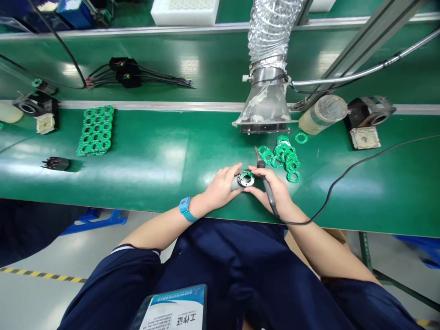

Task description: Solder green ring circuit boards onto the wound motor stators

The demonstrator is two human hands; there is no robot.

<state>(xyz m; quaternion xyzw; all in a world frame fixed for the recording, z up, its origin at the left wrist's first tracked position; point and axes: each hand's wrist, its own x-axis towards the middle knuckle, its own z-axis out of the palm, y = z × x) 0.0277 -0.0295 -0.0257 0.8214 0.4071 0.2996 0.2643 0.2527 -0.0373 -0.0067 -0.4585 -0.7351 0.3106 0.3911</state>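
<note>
I have left hand [223, 187] closed round cylinder [241, 182] | right hand [279, 191] round iron [268, 189], fingertips on cylinder | jar [322, 115]: contents I can't tell | white stuff [72, 4] in blue bin [76, 17]

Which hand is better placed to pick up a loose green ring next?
Probably the right hand: the loose rings lie nearer it, though it also holds a soldering iron. The left hand is farther away.
</note>
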